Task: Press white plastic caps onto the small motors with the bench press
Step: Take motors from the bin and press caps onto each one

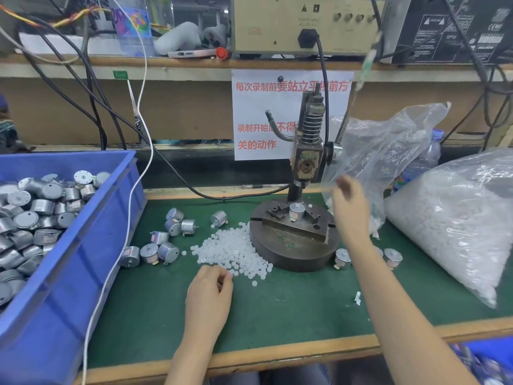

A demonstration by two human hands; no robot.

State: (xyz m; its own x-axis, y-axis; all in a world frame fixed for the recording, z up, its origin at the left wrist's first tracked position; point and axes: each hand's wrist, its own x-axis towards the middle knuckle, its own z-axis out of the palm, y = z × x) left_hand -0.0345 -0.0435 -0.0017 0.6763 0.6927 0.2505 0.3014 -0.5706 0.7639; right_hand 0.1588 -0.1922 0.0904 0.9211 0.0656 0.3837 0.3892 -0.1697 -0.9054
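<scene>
Left hand [209,287], before the press [305,159], pinches caps [230,251]; right hand [351,207] beside it, grip unclear. Next, likely: cap the seated motor [297,211].

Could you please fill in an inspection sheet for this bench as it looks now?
Surface: green mat.
Job's things: bench press with one motor seated in its fixture; cap pile left of its base; loose motors nearby; blue bin of motors; bag of caps.
Clutter: paper scrap, pen.
Hands: left hand curled at the pile's edge; right hand raised by a clear bag, blurred, grip unclear.
Cables: white cable along the bin; black cable at the mat's rear.
Surroundings: shelf with power unit; paper notice.
</scene>
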